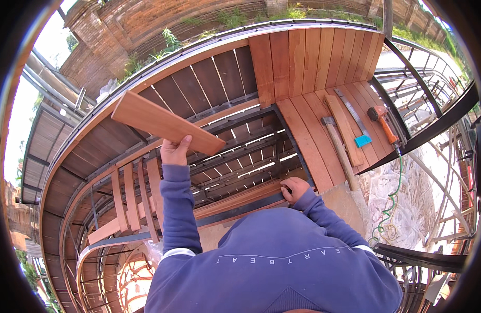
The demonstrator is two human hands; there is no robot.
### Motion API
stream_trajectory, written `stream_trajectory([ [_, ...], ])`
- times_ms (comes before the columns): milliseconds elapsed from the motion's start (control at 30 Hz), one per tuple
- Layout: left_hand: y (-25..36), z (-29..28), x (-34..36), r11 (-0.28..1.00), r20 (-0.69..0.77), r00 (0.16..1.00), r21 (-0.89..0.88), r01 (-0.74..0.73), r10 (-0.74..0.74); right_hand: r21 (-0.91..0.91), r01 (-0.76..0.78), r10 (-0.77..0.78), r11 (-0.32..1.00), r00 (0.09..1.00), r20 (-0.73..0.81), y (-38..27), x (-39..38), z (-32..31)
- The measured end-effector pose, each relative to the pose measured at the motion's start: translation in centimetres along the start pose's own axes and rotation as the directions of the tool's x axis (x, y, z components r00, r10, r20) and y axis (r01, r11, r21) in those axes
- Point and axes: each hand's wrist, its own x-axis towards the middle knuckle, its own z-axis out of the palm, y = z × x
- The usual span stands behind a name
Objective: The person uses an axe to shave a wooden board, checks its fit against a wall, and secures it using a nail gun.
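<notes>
A reddish-brown wooden board point(167, 122) is gripped near its lower edge by my left hand point(177, 151), raised over the open black metal frame. The thumb lies on the board's face. My right hand point(294, 190) rests at the frame's near edge, beside the dark metal rail point(251, 204) and the long wood strips behind it. Its fingers are curled, and whatever lies under them is hidden. To the right, fitted planks point(308, 130) form a seat, with a matching plank backrest point(308, 60) rising behind.
On the seat lie a hammer point(339, 148), a loose wood slat point(344, 128), a square with a blue handle point(362, 141) and an orange nail gun point(384, 122) with a green coiled hose point(399, 182). Loose slats point(130, 195) lean at left. Gaps open between the frame bars.
</notes>
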Motion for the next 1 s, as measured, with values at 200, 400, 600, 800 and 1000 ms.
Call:
stream_trajectory([
  [200,-9.5,11.7,10.0,0.99,0.181,0.981,0.138,0.039,-0.064,-0.14,0.005,0.004,0.99,0.998,0.062,1.7,0.1,0.6],
  [400,-13.6,15.2,15.2,0.974,0.241,0.965,0.224,0.044,-0.099,-0.068,0.003,0.0,0.998,0.999,0.046,2.6,0.3,0.3],
  [600,-16.5,16.6,15.7,0.939,0.248,0.955,0.334,0.075,-0.164,-0.036,0.006,-0.005,0.999,0.999,0.032,2.6,0.4,0.0],
  [800,-17.9,16.7,16.4,0.963,0.275,0.947,0.253,0.097,-0.168,-0.058,-0.004,0.009,0.998,0.996,0.085,2.7,0.6,0.0],
  [1000,-18.7,16.9,16.5,0.966,0.278,0.948,0.244,0.087,-0.156,-0.053,-0.01,0.015,0.999,0.997,0.08,2.4,0.9,-0.2],
])
